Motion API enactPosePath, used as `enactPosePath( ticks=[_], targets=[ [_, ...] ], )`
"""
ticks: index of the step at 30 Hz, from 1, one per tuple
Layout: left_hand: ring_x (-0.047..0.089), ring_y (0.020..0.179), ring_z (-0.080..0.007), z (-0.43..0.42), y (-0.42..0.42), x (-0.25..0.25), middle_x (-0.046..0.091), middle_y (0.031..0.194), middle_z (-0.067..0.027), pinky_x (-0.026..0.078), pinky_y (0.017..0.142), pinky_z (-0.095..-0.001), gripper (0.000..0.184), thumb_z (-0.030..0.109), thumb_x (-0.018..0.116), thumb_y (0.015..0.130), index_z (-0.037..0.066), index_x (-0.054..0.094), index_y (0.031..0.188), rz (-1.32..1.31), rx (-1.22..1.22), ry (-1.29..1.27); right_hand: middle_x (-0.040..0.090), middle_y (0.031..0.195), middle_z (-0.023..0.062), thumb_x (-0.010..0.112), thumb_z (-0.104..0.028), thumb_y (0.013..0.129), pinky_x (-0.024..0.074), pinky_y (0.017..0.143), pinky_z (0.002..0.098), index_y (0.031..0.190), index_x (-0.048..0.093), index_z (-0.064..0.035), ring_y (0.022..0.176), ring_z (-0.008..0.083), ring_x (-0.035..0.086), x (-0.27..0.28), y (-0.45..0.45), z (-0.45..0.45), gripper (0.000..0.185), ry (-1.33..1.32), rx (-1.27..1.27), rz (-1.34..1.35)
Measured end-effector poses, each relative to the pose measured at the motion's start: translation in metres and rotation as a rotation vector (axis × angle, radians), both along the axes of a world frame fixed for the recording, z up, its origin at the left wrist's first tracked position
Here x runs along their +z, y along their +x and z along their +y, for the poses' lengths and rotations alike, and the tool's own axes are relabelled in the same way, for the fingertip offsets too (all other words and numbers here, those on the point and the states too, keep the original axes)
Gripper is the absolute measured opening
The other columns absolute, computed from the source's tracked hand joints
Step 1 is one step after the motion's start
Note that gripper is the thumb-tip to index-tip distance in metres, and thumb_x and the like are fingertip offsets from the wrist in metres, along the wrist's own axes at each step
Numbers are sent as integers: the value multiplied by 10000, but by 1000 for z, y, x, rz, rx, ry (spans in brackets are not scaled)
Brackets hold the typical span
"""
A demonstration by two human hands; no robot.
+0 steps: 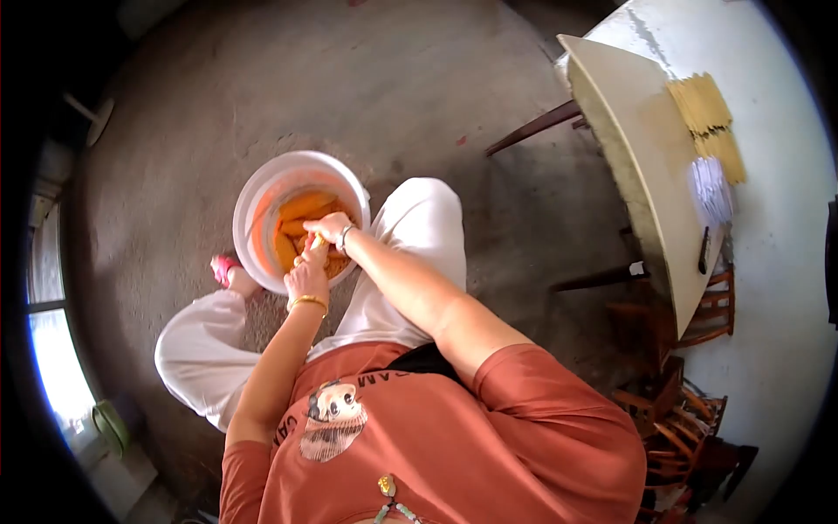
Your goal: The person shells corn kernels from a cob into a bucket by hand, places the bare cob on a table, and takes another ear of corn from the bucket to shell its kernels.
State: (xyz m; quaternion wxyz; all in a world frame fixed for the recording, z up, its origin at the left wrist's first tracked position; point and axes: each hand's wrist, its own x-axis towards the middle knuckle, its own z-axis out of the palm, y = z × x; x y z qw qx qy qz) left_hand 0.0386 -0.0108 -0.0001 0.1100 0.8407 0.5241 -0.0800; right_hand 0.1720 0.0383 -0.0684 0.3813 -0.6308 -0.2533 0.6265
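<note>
A white bucket [247, 229] stands on the floor between my legs. Yellow-orange corn cobs [307, 206] lie in it, with what look like loose kernels beside them. Over the bucket, my left hand [305, 281], with a gold bangle at its wrist, is closed around a corn cob [319, 248]. My right hand [329, 228], wearing a pale bracelet, is closed on the same cob from above, close against the left. Fingers hide most of that cob.
To the right, a pale-topped table [642, 131] carries a yellow stack [703, 109], a white bundle [711, 190] and a dark slim object [704, 251]. Wooden chairs [672, 428] stand at lower right. My foot in a pink sandal [223, 270] is left of the bucket.
</note>
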Motion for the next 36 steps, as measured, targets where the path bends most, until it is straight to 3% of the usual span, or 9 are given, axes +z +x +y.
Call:
enactPosePath(
  ticks=[2, 7, 8, 13, 15, 20, 28, 31, 36],
  targets=[
    [653, 835, -322, 3, -3, 2, 636, 919, -172, 508, 708, -432, 275, 132, 530, 831, 29, 432, 1067, 82, -20, -11, 684, 776, 96, 589, -493, 845, 497, 556, 305, 731, 696, -8, 607, 183, 614, 8, 3, -2, 509, -67, 54, -183],
    [614, 903, -394, 21, -18, -1, 623, 944, -221, 485, 727, -468, 385, 111, 614, 721, 28, 432, 1050, -298, 134, -206, 614, 736, 57, 516, -599, 843, 453, 448, 297, 1044, 574, -73, 514, 163, 538, 8, 1, 3, 566, -112, -139, 455],
    [603, 919, -409, 25, -21, -4, 620, 940, -225, 481, 732, -465, 405, 138, 622, 715, 21, 437, 1056, -411, 139, -228, 600, 850, 88, 488, -605, 854, 472, 487, 296, 1142, 475, -61, 610, 190, 601, -3, 4, 6, 615, -115, -81, 477],
    [643, 903, -358, 46, -24, 9, 640, 931, -255, 505, 725, -414, 522, 333, 695, 714, -61, 548, 1023, -638, 509, -388, 544, 1143, 102, 433, -536, 912, 525, 679, 319, 1251, 434, -92, 930, 222, 626, 46, -8, -15, 559, -21, -9, 330],
    [642, 831, -271, 45, -24, 14, 637, 931, -168, 505, 698, -370, 432, 236, 654, 763, -33, 523, 1074, -870, 724, -547, 544, 1159, 84, 474, -513, 905, 525, 717, 318, 1256, 433, -94, 957, 208, 617, 61, -14, -26, 548, 32, 213, 379],
    [611, 865, -252, 44, -26, -7, 591, 1015, -115, 514, 695, -387, 383, 122, 645, 813, 38, 470, 1144, -1388, 930, -812, 574, 1088, 63, 653, -350, 848, 518, 797, 323, 1221, 432, -81, 915, 171, 621, 70, -22, -37, 510, 44, 281, 424],
    [480, 1071, -227, 40, -39, 22, 498, 1163, -66, 511, 767, -427, 512, 325, 664, 827, 94, 429, 1220, -1484, 856, -1086, 583, 1118, 101, 641, -166, 846, 458, 899, 294, 1246, 429, 31, 1039, 150, 558, 84, -9, -36, 493, 248, 372, 70],
    [459, 1121, -252, 45, -48, -13, 434, 1280, -88, 533, 753, -420, 617, 386, 641, 835, 62, 398, 1301, -1379, 957, -1053, 601, 1037, 119, 546, -109, 861, 521, 771, 301, 1195, 465, 40, 910, 176, 619, 75, 24, -23, 374, 188, 161, 158],
    [566, 774, -154, 36, -65, -32, 542, 912, -66, 550, 608, -281, 223, 130, 616, 823, 18, 545, 1002, -1239, 788, -879, 625, 863, 118, 581, -148, 856, 537, 568, 290, 1098, 502, 34, 720, 182, 645, 163, 120, -49, 312, 469, -289, 149]
  ],
)
